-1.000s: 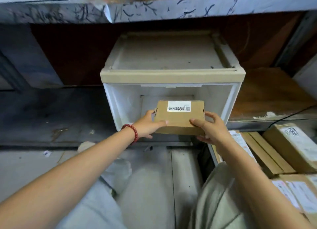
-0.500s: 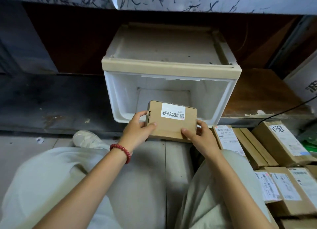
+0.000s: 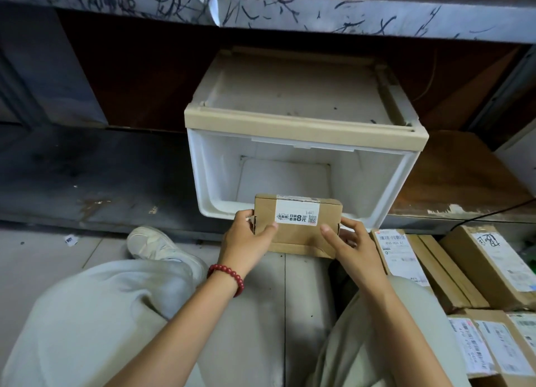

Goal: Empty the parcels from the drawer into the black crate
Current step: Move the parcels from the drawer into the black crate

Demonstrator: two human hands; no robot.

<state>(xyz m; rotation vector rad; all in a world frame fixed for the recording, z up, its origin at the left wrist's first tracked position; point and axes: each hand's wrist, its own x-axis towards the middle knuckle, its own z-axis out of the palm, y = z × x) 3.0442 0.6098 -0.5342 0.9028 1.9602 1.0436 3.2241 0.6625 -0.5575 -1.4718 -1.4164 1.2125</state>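
Cardboard parcel (image 3: 298, 238) is gripped at both ends by left hand (image 3: 246, 237) and right hand (image 3: 355, 249); drawer (image 3: 304, 134) beyond them looks empty, so only crating it remains.

Dim recess, sharp focus, wide-angle edge bending

parcel (image 3: 295, 236) | white label (image 3: 297, 214) | large "8元" printed | QR code (image 3: 312, 219) beside it

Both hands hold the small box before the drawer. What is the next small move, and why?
Probably carry the box right, toward the parcels lying there: the left hand and right hand hold it outside the drawer, which looks empty.
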